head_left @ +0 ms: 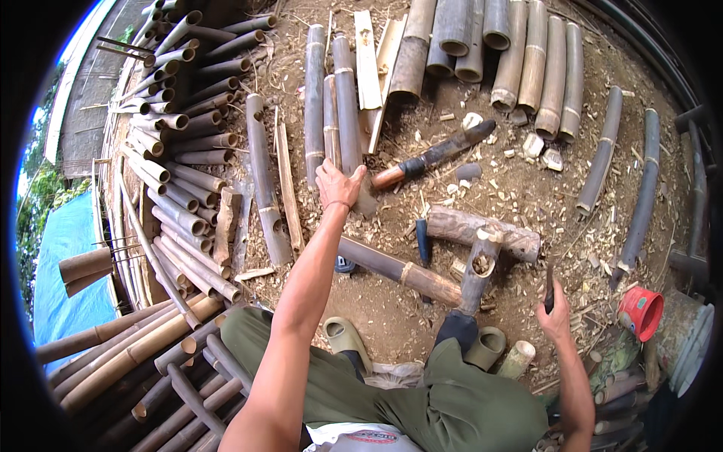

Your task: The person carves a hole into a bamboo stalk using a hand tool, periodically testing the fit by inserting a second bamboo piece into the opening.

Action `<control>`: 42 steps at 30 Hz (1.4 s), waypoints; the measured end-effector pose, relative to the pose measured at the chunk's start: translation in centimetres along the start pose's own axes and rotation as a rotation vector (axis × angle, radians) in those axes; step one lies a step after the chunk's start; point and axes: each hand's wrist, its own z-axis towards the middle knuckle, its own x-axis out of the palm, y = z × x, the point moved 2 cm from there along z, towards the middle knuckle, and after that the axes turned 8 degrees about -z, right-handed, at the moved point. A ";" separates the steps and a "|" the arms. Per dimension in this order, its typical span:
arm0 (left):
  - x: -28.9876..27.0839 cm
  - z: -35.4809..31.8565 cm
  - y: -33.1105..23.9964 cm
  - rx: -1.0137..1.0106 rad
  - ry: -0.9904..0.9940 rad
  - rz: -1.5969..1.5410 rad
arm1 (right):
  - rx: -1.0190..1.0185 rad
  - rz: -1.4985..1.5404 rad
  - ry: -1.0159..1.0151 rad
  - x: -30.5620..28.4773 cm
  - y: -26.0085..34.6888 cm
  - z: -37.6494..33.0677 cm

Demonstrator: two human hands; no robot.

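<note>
My left hand [339,184] reaches forward, its fingers and thumb closed around a grey bamboo tube [348,113]. Beside that tube lie a thinner bamboo length [331,120] and another grey bamboo tube [314,98]. At the right, my right hand [556,310] is closed on a narrow dark hand tool [550,282], perhaps a knife; its full shape is hard to make out. Between my hands, a bamboo tube [399,270] slants across the ground toward an upright notched bamboo piece [479,271], which stands against a thick log [482,232] by my foot.
A dark sheath-like tool with an orange-brown end [437,157] lies ahead. Stacked bamboo tubes [188,158] fill the left, and more tubes [553,75] lie in a row at the back. A red bucket [642,313] sits at the right. Wood chips litter the dirt.
</note>
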 end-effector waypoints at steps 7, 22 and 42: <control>0.2 3.0 1.3 -0.456 0.843 -0.846 | 0.470 -0.283 -0.322 6.2 -11.1 -8.8; -10.6 -12.0 -2.9 -0.080 1.107 -1.550 | 0.810 -0.129 -0.583 12.8 -8.1 -23.0; -13.9 -19.7 -26.1 0.850 1.013 -1.162 | 0.878 0.068 -0.426 16.4 -5.7 -29.1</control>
